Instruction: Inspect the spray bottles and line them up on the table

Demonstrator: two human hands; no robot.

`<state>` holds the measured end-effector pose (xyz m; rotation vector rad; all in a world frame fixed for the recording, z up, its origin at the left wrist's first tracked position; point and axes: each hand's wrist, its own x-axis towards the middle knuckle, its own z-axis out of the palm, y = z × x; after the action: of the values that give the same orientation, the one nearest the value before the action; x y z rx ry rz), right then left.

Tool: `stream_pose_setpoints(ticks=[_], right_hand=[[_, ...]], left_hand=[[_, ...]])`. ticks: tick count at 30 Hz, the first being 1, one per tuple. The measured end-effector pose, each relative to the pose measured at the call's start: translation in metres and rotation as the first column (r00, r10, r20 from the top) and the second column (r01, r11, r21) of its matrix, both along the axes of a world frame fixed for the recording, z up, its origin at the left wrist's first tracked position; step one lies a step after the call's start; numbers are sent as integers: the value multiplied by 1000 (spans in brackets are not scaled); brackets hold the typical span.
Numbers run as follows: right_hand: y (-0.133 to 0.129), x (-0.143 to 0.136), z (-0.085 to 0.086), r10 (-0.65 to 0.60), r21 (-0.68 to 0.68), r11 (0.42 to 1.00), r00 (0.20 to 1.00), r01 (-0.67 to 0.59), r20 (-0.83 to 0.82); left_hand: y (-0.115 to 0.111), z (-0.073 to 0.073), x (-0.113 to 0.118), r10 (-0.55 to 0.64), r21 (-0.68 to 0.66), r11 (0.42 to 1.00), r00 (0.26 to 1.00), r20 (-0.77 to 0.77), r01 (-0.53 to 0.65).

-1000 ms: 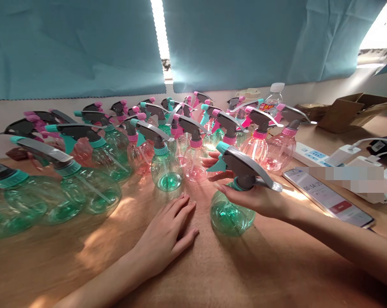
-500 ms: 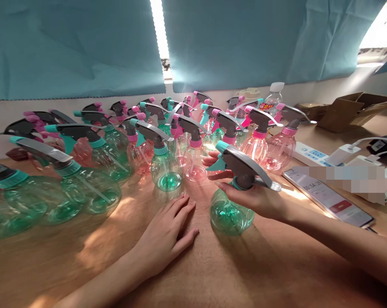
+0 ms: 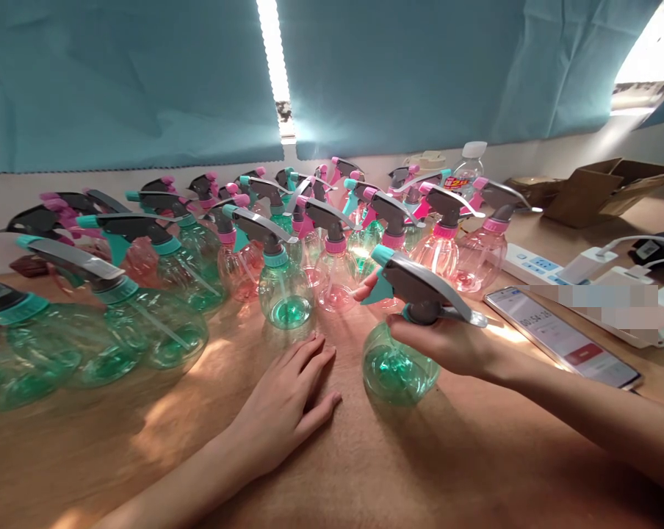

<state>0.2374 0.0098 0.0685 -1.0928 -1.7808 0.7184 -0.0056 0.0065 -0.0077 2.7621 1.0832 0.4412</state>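
Observation:
My right hand (image 3: 442, 342) is wrapped round the neck of a green spray bottle (image 3: 401, 367). Its thumb lies across the near side below the grey spray head, and one fingertip shows at the turquoise trigger; the other fingers are hidden behind. The bottle stands on the wooden table (image 3: 343, 470), its nozzle pointing up and left. My left hand (image 3: 291, 397) rests flat on the tabletop to the left, fingers stretched out, holding nothing. Just beyond those fingers stands another green spray bottle (image 3: 286, 294), and a pink spray bottle (image 3: 335, 275) is beside it.
Several more green and pink spray bottles crowd the back and left, including a large green one (image 3: 156, 330). To the right lie a phone (image 3: 563, 338) with a timer and a power strip (image 3: 535, 263). Behind are a cardboard box (image 3: 590, 195) and a capped plastic bottle (image 3: 469, 165).
My right hand's fingers have closed in from a looser spread round the spray bottle's neck and trigger. The bottle has shifted very slightly right. My left hand stays in place.

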Motion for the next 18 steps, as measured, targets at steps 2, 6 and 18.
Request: stream_pose_setpoints(ticks=[2, 6, 18], right_hand=[[0, 0, 1, 10, 27, 1000, 999, -9, -37], [0, 0, 0, 47, 38, 998, 995, -44, -93], [2, -2, 2, 101, 80, 992, 995, -100, -11]], left_hand=[[0, 0, 0, -1, -2, 1000, 1000, 5, 1], [0, 1, 0, 0, -5, 1000, 1000, -12, 0], [1, 1, 0, 3, -6, 1000, 1000, 1, -3]])
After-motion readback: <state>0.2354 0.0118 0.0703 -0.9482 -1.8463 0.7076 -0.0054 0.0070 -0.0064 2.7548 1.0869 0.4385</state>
